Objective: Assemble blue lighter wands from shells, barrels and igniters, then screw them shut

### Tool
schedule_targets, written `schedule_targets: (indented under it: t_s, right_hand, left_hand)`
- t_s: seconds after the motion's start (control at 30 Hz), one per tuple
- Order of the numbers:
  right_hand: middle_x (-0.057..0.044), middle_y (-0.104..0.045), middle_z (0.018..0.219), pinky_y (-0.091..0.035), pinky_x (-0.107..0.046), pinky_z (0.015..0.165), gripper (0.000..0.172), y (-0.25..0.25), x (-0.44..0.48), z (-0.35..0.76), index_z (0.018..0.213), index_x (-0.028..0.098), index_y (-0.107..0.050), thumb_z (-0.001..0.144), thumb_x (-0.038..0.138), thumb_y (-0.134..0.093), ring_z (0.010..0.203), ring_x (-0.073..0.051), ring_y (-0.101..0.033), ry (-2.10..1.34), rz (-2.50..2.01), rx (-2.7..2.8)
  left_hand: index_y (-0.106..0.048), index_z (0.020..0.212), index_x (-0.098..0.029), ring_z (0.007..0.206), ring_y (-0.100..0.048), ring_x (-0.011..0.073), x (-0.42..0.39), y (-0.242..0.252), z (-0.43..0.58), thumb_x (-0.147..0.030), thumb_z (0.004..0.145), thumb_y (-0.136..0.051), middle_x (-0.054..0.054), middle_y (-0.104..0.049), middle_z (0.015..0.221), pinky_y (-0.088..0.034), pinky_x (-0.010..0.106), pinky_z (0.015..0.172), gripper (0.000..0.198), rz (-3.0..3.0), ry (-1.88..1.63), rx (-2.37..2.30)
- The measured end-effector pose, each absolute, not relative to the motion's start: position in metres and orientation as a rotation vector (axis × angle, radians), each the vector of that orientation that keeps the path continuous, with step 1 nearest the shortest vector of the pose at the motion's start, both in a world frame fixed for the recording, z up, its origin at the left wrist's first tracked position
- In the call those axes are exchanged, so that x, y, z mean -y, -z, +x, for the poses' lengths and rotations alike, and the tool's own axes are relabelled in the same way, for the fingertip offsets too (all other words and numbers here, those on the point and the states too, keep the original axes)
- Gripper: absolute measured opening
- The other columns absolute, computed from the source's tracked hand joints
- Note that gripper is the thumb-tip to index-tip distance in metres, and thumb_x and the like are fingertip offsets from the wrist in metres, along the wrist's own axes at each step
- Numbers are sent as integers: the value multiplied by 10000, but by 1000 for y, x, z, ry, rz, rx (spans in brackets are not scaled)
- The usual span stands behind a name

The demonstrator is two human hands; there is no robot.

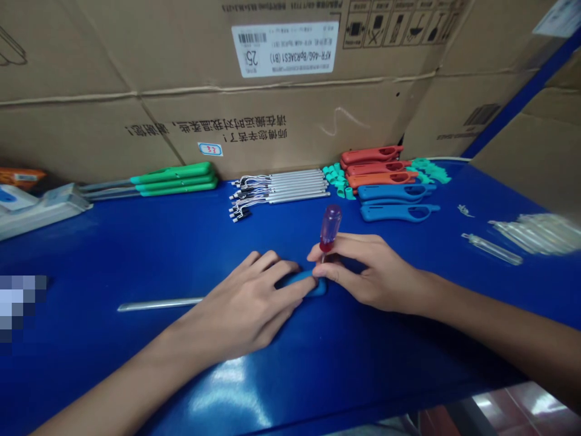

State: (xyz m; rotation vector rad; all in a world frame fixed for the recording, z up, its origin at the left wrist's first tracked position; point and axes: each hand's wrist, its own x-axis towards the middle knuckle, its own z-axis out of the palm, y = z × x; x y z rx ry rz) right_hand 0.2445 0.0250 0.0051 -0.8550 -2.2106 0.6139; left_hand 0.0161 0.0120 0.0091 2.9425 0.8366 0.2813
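Note:
My left hand [247, 303] lies flat over a blue plastic handle [313, 284] on the blue table, pressing it down; a metal rod [158, 304] sticks out of it to the left. My right hand [367, 272] pinches a small screwdriver with a red-purple handle [330, 227], held upright with its tip down on the right end of the blue handle. The fingers of both hands meet at that end.
Along the back stand green-handled rods [172, 178], a bundle of metal rods with clips [281, 188], red [374, 163] and blue handles [397, 203], and small green caps [336, 178]. Clear plastic sleeves [535, 233] lie at right. Cardboard boxes [272, 91] wall the back.

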Motion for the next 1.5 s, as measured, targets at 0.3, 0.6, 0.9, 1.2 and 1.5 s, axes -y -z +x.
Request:
schedule_targets:
  t_s: [0.3,0.6,0.9,1.2,1.5]
  right_hand:
    - [-36,-708,873,-522,-235,735,98,-12,-28,247,867,183,-631,916,158,-551,791,-130,-667,-682,-817,2255]
    - [-24,-669,752,-498,-238,660,117,0,-34,244,782,178,-570,881,232,-602,685,-130,-634,-527,-845,2201]
    - [-18,-599,728,-432,-246,592,177,7,-65,233,744,176,-513,884,273,-561,615,-116,-529,-533,-857,2114]
    - [7,-556,702,-444,-251,594,151,27,-83,217,818,182,-524,886,316,-538,612,-121,-528,-770,-838,1884]
    - [23,-529,662,-399,-242,566,182,26,-76,216,763,204,-484,894,328,-509,574,-114,-479,-517,-862,1989]
  left_hand:
    - [-574,1238,-222,966,-516,214,-13,-6,17,-230,980,-416,97,-600,1093,-456,370,836,302,2943,-304,-857]
    - [-580,1244,-212,933,-501,215,-16,-5,19,-240,980,-414,102,-608,1064,-453,385,832,314,2921,-328,-862]
    - [-573,1130,-154,1008,-583,216,-53,-10,24,-241,865,-549,80,-639,1075,-486,378,896,279,2616,-450,-1020]
    - [-506,855,-183,858,-571,252,-69,-5,37,-296,708,-571,65,-596,882,-479,376,756,197,2668,-480,-1307]
    - [-550,853,-187,913,-588,252,-58,7,40,-325,762,-567,70,-607,896,-502,383,843,166,2720,-583,-1320]
